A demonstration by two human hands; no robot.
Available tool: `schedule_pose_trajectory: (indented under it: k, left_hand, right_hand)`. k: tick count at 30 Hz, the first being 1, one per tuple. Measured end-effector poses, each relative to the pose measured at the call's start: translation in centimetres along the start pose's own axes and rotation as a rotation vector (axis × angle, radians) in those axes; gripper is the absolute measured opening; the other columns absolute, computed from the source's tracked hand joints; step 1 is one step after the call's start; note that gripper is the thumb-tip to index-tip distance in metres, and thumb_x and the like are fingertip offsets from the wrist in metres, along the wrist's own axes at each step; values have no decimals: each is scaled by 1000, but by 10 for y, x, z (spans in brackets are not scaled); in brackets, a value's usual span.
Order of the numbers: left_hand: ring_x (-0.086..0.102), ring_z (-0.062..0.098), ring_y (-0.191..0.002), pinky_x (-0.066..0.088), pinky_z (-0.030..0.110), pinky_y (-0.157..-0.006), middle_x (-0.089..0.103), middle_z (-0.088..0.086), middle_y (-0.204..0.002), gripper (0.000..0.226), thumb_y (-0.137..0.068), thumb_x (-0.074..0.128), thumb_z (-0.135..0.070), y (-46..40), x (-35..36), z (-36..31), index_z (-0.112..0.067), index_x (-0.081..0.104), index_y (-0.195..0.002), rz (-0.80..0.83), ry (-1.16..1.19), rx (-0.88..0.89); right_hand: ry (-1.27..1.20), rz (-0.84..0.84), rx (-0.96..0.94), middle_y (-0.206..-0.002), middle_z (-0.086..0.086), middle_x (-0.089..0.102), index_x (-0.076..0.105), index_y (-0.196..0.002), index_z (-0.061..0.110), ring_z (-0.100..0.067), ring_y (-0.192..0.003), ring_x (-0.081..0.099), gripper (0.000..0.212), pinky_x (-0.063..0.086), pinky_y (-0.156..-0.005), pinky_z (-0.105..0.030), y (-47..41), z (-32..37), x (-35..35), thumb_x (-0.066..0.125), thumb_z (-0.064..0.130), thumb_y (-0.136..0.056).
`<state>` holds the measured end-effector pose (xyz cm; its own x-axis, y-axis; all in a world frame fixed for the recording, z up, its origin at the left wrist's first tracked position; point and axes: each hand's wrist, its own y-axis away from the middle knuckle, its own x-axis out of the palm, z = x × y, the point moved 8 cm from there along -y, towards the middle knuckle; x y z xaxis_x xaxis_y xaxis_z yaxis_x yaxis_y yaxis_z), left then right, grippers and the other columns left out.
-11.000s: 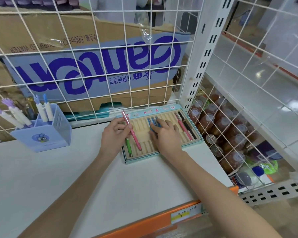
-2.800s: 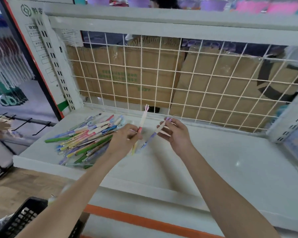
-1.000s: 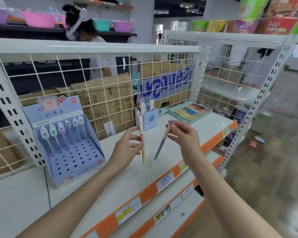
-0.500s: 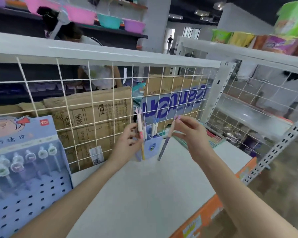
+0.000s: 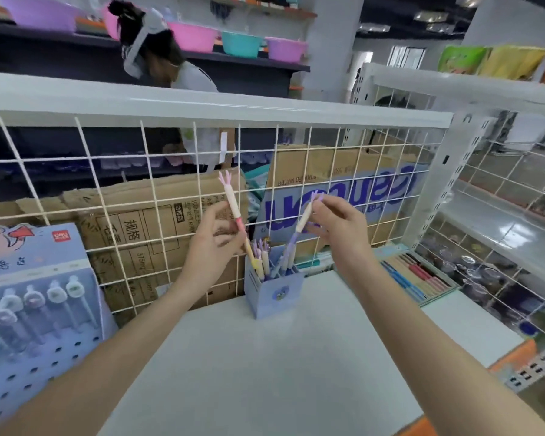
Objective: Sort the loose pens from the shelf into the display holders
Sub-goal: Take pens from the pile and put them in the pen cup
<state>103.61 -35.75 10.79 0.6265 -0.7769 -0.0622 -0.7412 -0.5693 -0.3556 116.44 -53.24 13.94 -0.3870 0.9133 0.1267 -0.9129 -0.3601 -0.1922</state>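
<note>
A small blue square pen cup (image 5: 273,292) stands on the white shelf (image 5: 265,366) against the wire grid, with several pens upright in it. My left hand (image 5: 210,247) pinches a pink-topped pen (image 5: 233,204) whose yellow lower end reaches into the cup's left side. My right hand (image 5: 337,228) pinches a purple-topped pen (image 5: 301,225) slanting down, its tip at the cup's mouth.
A blue perforated display stand (image 5: 35,313) with several round-topped pens sits at the left. A flat teal tray (image 5: 419,278) of red and blue pens lies at the right. Cardboard boxes (image 5: 158,221) stand behind the wire grid (image 5: 107,190). Another person (image 5: 158,58) is behind the shelf.
Over the last second I have come closer to the pen cup, and both pens have moved from mid-air in front of it down to its opening.
</note>
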Motion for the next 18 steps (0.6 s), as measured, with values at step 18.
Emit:
schedule_pose_trajectory:
  k: [18]
  left_hand:
    - [69,18,-82,58,31,-73,64,9,-98,51,-85,64,-5,28,-3,6,-32,40,-121,-167,-140,-58]
  right_hand:
    - [445,360,-175,-75,9,62,67,-87,9,0,-70,57,5,48,-66,-13,2,-60,33,69,8,-82]
